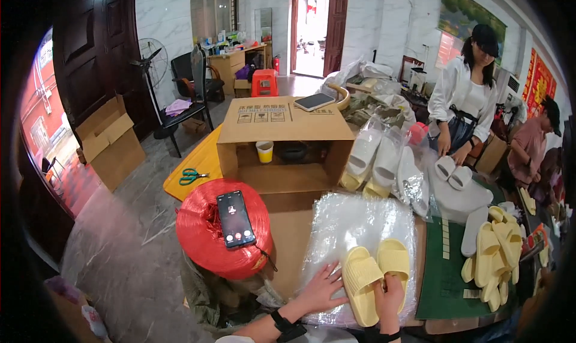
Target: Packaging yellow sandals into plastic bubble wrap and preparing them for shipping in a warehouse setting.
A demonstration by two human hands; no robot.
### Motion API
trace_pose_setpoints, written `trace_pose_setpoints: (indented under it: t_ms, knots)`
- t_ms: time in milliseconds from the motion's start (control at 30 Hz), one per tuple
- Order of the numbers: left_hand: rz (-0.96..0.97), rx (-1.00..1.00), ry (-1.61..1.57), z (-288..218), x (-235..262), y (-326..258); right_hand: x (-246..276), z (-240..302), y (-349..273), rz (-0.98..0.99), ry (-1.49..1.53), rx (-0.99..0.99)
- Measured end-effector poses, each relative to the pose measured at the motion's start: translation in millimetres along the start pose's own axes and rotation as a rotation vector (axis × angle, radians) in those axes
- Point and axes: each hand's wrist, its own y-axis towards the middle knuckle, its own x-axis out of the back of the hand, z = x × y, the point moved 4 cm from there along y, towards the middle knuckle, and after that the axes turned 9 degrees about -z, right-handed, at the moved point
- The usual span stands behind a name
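Note:
A pair of yellow slide slippers lies side by side on a stack of clear plastic bags, straps away from me. My right hand grips the pair from the near side. Its fingers reach into the right slipper and its thumb is by the left one. Spread flat on the bags, my left hand has its fingertips close to the left slipper's outer edge and holds nothing.
A red twine roll bearing a phone stands left, near green-handled scissors. Beyond the bags is an open cardboard box. Bagged white slippers and a yellow slipper pile sit right. A co-worker handles white slippers.

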Motion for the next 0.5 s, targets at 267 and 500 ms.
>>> trace_pose_setpoints:
  t_ms: [267,500]
  knots:
    - [-0.077,-0.026,-0.025,7,0,6,-9,-8,8,-0.006,-0.027,0.021]
    - [0.01,-0.005,0.0,4,4,6,-9,-10,8,-0.01,-0.07,0.026]
